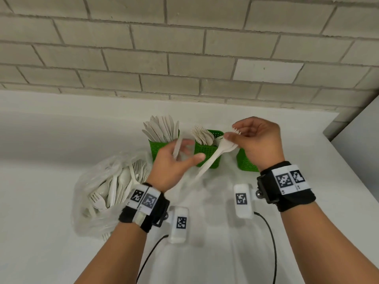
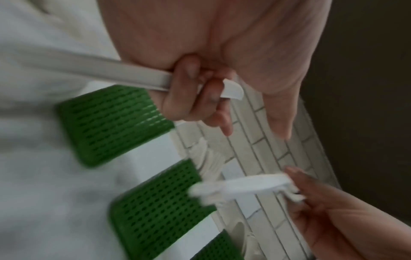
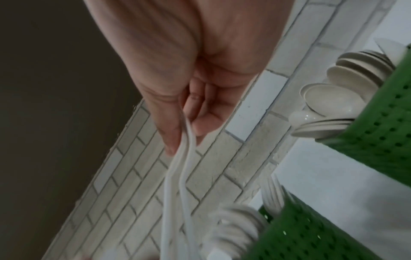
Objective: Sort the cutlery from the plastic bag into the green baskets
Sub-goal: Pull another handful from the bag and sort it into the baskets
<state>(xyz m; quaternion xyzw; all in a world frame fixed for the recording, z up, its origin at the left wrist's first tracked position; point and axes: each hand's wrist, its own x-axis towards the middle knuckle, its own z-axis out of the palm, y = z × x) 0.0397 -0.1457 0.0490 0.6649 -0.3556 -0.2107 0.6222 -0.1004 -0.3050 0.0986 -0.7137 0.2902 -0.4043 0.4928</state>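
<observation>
Pinching two forks [image 1: 213,155] by their tined heads, the right hand [image 1: 258,140] hovers above the right-hand green basket [image 1: 245,160], thumb and fingers curled, handles trailing down towards the left hand [image 1: 174,160]. The left hand curls round one pale piece [image 1: 177,147], probably a knife, though blur hides its blade. Knives fill the left basket [image 1: 159,146], spoons the middle basket [image 1: 207,154]. More cutlery lies in the plastic bag [image 1: 106,189] on the white counter [image 1: 61,140]. Turning each piece handle-down over its own basket before releasing should avoid snagging.
</observation>
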